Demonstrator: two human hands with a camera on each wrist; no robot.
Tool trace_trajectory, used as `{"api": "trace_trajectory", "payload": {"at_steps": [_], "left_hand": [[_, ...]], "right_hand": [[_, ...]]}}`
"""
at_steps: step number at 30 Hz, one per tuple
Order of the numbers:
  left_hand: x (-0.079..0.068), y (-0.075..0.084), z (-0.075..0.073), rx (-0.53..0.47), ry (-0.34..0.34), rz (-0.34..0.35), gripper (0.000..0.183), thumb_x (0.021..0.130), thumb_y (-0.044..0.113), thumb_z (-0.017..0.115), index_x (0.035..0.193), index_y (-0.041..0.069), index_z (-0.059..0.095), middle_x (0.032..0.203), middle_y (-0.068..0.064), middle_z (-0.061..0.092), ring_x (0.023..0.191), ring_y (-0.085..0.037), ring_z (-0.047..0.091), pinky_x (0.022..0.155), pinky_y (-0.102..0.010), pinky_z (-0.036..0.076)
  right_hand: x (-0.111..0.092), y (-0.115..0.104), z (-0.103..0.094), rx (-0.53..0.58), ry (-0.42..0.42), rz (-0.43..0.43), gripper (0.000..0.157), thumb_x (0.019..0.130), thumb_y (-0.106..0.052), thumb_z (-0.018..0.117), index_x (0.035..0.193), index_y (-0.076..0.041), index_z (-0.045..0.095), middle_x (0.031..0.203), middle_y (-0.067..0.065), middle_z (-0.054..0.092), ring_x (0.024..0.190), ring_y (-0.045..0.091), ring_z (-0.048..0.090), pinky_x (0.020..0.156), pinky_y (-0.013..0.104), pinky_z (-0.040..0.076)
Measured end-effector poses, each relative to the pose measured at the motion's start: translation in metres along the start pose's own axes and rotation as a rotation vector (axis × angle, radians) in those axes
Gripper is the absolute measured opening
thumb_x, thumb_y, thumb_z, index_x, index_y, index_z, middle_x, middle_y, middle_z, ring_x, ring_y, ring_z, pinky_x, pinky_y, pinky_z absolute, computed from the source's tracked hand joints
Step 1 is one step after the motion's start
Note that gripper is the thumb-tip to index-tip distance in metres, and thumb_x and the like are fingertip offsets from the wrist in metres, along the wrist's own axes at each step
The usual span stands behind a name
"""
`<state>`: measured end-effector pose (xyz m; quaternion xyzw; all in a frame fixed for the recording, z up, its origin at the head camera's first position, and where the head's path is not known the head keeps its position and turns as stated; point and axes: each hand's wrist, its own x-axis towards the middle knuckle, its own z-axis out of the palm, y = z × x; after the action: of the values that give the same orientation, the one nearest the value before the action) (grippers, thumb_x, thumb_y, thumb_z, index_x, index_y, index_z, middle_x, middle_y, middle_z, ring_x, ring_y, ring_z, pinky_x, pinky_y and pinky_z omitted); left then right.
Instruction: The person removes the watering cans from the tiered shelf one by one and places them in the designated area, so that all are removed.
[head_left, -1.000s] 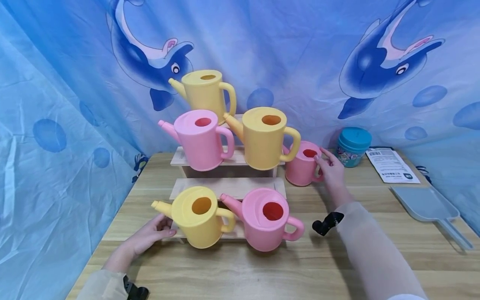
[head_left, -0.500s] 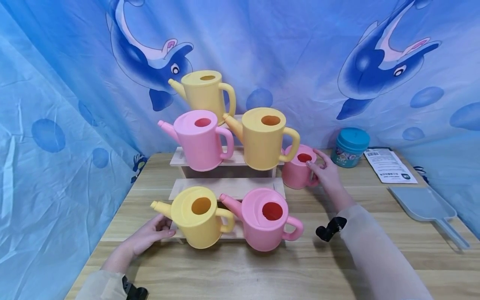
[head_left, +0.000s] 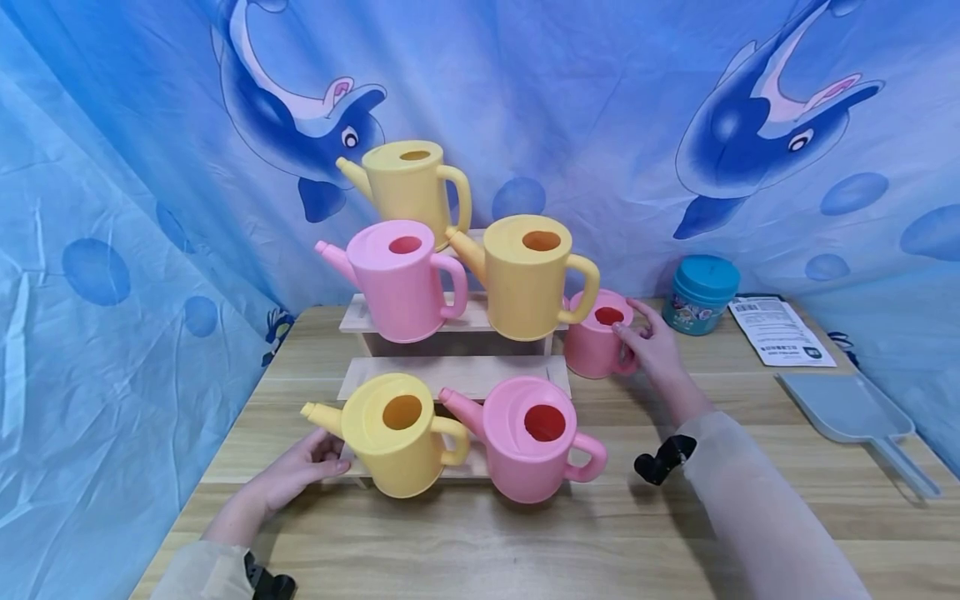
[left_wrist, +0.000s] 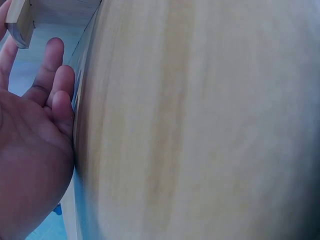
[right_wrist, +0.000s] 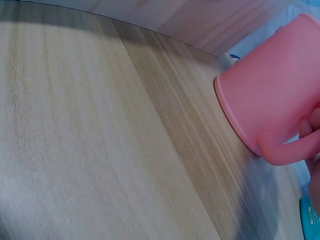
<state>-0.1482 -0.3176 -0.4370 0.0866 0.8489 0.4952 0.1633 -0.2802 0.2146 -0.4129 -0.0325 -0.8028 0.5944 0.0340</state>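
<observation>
A stepped wooden stand (head_left: 457, 377) bears yellow and pink watering cans. At the left end of its lowest step, my left hand (head_left: 300, 468) pinches the board between thumb and fingers; the left wrist view shows the board's end (left_wrist: 21, 25) there. Right of the stand, a pink watering can (head_left: 592, 346) stands upright on the table, its spout hidden behind a yellow watering can (head_left: 527, 287). My right hand (head_left: 656, 346) holds that pink can by its handle (right_wrist: 287, 152). On the lowest step are another yellow watering can (head_left: 393, 450) and a darker pink watering can (head_left: 525, 450).
A pink watering can (head_left: 401, 287) sits on an upper step, with a yellow watering can (head_left: 411, 187) higher behind it. To the right are a teal jar (head_left: 701, 296), a white packet (head_left: 780, 331) and a grey dustpan (head_left: 855, 408). A blue dolphin curtain (head_left: 585, 108) hangs behind.
The right hand has shifted the pink watering can slightly left and toward the front, then kept it there for the last half second. The left hand has stayed on the stand.
</observation>
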Motion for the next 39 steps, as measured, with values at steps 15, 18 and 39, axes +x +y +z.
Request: {"api": "trace_trajectory", "payload": {"at_steps": [15, 18, 39], "left_hand": [[0.000, 0.000, -0.001, 0.001, -0.008, 0.009, 0.051, 0.090, 0.020, 0.062, 0.132, 0.002, 0.038, 0.109, -0.017, 0.050, 0.094, -0.025, 0.047, 0.078, -0.030, 0.043], [-0.001, 0.001, -0.002, 0.007, -0.003, 0.000, 0.051, 0.090, 0.020, 0.062, 0.132, 0.002, 0.039, 0.108, -0.016, 0.051, 0.094, -0.025, 0.047, 0.078, -0.030, 0.043], [0.001, -0.001, -0.001, 0.024, -0.005, 0.017, 0.049, 0.090, 0.020, 0.062, 0.130, 0.002, 0.040, 0.106, -0.016, 0.051, 0.092, -0.025, 0.047, 0.077, -0.030, 0.043]], "right_hand": [[0.016, -0.048, -0.017, -0.160, 0.119, -0.182, 0.064, 0.091, -0.047, 0.055, 0.144, -0.018, 0.036, 0.107, 0.008, 0.046, 0.097, 0.020, 0.041, 0.076, 0.026, 0.039], [0.022, -0.071, -0.017, -0.153, 0.110, -0.200, 0.065, 0.090, -0.047, 0.057, 0.145, -0.021, 0.035, 0.108, 0.008, 0.047, 0.097, 0.019, 0.043, 0.078, 0.027, 0.041], [0.024, -0.231, 0.002, -0.127, -0.166, -0.304, 0.059, 0.092, -0.036, 0.058, 0.145, -0.026, 0.034, 0.132, 0.011, 0.050, 0.106, 0.024, 0.055, 0.091, 0.037, 0.045]]}}
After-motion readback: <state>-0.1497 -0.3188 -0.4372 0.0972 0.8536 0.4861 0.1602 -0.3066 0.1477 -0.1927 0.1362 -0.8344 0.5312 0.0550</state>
